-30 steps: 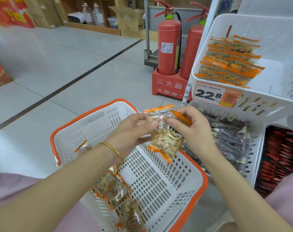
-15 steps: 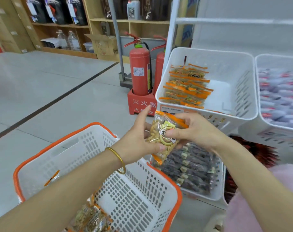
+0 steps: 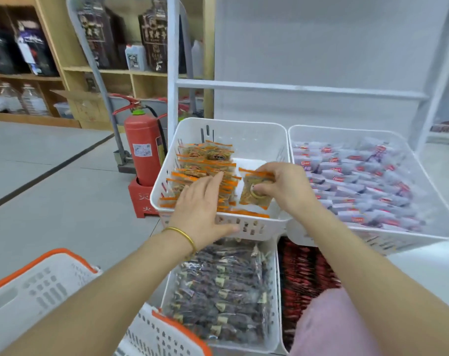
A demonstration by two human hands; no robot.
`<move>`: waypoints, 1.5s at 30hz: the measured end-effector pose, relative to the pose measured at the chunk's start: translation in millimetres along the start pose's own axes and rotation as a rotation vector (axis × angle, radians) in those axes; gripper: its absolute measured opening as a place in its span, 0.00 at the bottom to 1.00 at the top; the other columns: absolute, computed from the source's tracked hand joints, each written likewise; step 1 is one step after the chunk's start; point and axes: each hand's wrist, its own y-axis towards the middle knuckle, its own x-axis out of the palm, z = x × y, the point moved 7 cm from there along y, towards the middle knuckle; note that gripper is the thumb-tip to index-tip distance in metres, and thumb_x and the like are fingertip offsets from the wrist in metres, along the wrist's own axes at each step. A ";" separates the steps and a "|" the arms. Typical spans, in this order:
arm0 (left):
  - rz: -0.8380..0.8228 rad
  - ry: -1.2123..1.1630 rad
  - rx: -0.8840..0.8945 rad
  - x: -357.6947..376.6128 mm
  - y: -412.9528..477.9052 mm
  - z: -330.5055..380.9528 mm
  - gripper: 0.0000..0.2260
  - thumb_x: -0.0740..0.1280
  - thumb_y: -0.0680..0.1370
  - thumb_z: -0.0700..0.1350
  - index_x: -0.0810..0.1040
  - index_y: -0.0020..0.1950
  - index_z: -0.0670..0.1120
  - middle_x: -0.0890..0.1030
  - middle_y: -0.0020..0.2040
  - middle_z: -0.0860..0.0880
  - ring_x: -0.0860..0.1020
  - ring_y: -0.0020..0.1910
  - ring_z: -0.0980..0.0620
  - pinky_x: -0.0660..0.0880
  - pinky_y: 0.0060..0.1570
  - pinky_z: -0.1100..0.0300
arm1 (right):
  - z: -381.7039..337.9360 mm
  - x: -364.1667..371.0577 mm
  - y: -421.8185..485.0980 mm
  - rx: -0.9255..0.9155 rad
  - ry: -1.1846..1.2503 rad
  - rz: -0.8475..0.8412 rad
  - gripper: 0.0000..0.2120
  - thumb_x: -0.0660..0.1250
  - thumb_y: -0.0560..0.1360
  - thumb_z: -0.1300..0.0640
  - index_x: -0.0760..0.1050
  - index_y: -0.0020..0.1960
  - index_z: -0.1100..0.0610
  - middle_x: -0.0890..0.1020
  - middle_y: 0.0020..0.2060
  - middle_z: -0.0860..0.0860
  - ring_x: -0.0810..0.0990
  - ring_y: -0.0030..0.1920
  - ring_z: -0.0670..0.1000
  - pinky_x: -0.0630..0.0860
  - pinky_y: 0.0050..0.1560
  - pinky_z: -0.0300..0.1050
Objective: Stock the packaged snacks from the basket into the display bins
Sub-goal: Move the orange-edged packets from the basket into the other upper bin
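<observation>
A clear snack packet with orange edges hangs inside the upper white display bin, pinched by my right hand just right of the stacked row. My left hand lies flat with straight fingers on that row of orange-edged packets, its thumb over the bin's front rim. The white basket with an orange rim sits at the lower left; its contents are hidden from view.
A second white bin of pale red-labelled packets stands to the right. Below are a bin of dark packets and one of red packets. A red fire extinguisher stands left of the rack, wooden shelves behind.
Both hands rose from above the basket into the upper bin. The right hand carried the packet in; the left hand let go of it and now lies on the stacked packets.
</observation>
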 end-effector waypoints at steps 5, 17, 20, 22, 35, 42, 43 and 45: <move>0.037 0.055 0.016 4.5 -3.4 -0.4 0.50 0.69 0.67 0.65 0.42 0.77 0.49 0.53 0.75 0.50 0.51 0.75 0.50 0.47 0.74 0.55 | -1.3 22.8 2.8 -0.023 -0.048 -0.147 0.14 0.74 0.69 0.56 0.81 0.54 0.57 0.83 0.45 0.54 0.79 0.46 0.52 0.69 0.44 0.42; 0.028 -0.052 -0.012 4.3 -4.5 -2.5 0.50 0.71 0.68 0.61 0.41 0.77 0.49 0.52 0.76 0.49 0.50 0.75 0.52 0.48 0.72 0.58 | -9.7 52.0 -15.3 -0.068 -0.010 -0.552 0.29 0.60 0.78 0.46 0.58 0.75 0.55 0.70 0.70 0.53 0.69 0.68 0.51 0.63 0.60 0.35; 0.016 -0.053 -0.015 4.7 -4.3 -2.6 0.50 0.71 0.69 0.61 0.40 0.77 0.49 0.51 0.76 0.50 0.49 0.75 0.52 0.48 0.72 0.58 | -4.3 59.5 -18.1 -0.001 -0.039 -0.610 0.32 0.58 0.78 0.43 0.53 0.75 0.57 0.67 0.71 0.56 0.68 0.69 0.53 0.63 0.62 0.39; 0.009 -0.057 -0.021 5.0 -4.2 -3.2 0.50 0.71 0.69 0.60 0.40 0.77 0.49 0.52 0.76 0.50 0.50 0.75 0.52 0.49 0.72 0.57 | -0.1 60.0 -18.3 0.057 -0.035 -0.601 0.33 0.57 0.77 0.40 0.53 0.74 0.58 0.70 0.69 0.58 0.71 0.66 0.54 0.65 0.59 0.41; -0.022 -0.084 0.005 -10.6 -9.8 -0.5 0.48 0.72 0.70 0.56 0.41 0.77 0.48 0.53 0.75 0.48 0.51 0.74 0.51 0.49 0.73 0.58 | -4.6 56.4 -25.4 0.054 -0.199 -0.535 0.37 0.50 0.75 0.34 0.57 0.73 0.59 0.65 0.71 0.57 0.63 0.70 0.56 0.63 0.68 0.53; -0.001 -0.097 -0.121 -62.4 -147.7 -67.6 0.43 0.74 0.70 0.48 0.49 0.76 0.46 0.60 0.73 0.45 0.58 0.72 0.49 0.50 0.67 0.67 | -117.7 53.9 -87.1 -0.344 0.151 -0.163 0.28 0.57 0.78 0.42 0.62 0.72 0.56 0.70 0.66 0.52 0.68 0.66 0.49 0.61 0.61 0.35; -0.056 -0.084 -0.188 -59.4 -176.3 -85.9 0.43 0.73 0.71 0.47 0.49 0.76 0.46 0.60 0.73 0.45 0.57 0.72 0.48 0.50 0.67 0.66 | -136.2 74.4 -102.8 -0.375 0.223 -0.224 0.25 0.58 0.78 0.44 0.63 0.71 0.55 0.71 0.65 0.51 0.69 0.64 0.47 0.63 0.58 0.36; -0.154 -0.066 -0.338 -50.0 -228.8 -121.0 0.41 0.72 0.72 0.47 0.49 0.76 0.46 0.58 0.74 0.44 0.55 0.73 0.46 0.51 0.69 0.60 | -161.2 137.6 -139.4 -0.375 0.264 -0.482 0.23 0.58 0.80 0.46 0.63 0.72 0.54 0.70 0.66 0.49 0.70 0.62 0.46 0.67 0.58 0.40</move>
